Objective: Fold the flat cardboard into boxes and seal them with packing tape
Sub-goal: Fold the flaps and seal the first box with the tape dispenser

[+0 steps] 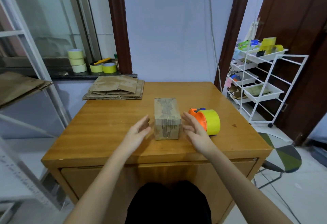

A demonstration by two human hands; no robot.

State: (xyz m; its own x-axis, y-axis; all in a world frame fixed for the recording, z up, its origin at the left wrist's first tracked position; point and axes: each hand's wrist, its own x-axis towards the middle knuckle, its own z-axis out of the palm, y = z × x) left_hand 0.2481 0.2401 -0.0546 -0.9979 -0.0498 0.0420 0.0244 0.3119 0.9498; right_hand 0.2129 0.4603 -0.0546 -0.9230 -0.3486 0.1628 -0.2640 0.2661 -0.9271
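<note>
A small closed cardboard box, with clear tape over its top and front, stands in the middle of the wooden table. My left hand hovers just left of the box with fingers spread, a small gap between them. My right hand hovers just right of the box, also spread and empty. An orange tape dispenser with a yellow roll sits on the table right behind my right hand. A stack of flat cardboard lies at the table's far left corner.
Several tape rolls stand on the window sill at the back left. A white wire rack with trays stands to the right of the table. More flat cardboard lies on a shelf at the left. A chair sits at the right.
</note>
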